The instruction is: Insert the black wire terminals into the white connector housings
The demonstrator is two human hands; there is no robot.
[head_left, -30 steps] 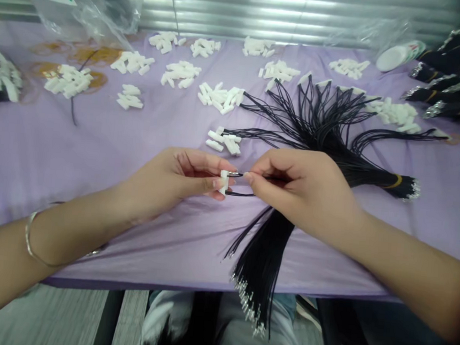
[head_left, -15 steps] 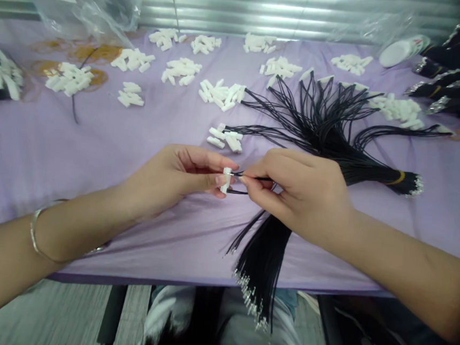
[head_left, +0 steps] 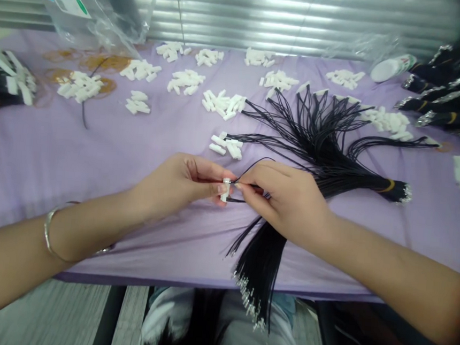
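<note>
Between its thumb and fingers my left hand (head_left: 197,180) holds a small white connector (head_left: 225,190) upright. Thin black wires run from the connector's right side toward my right hand (head_left: 280,195), which pinches a black wire close beside it. One wire arches up over the right fingers. Below my right hand, a bundle of black wires (head_left: 260,266) with silver tips hangs over the table's front edge. Behind it lies a larger fanned bundle (head_left: 325,138), tied near its tipped end, with white connectors on some far ends.
Small piles of white connectors (head_left: 223,105) are spread over the purple cloth (head_left: 169,135). Tied black bundles (head_left: 433,99) and a white round container (head_left: 386,69) lie at the back right. A plastic bag (head_left: 94,15) stands at the back left, near rubber bands (head_left: 106,61).
The view has shifted slightly, so the table's things sit a little lower. A black wire now loops up above my right hand's fingers. My left hand still holds the connector.
</note>
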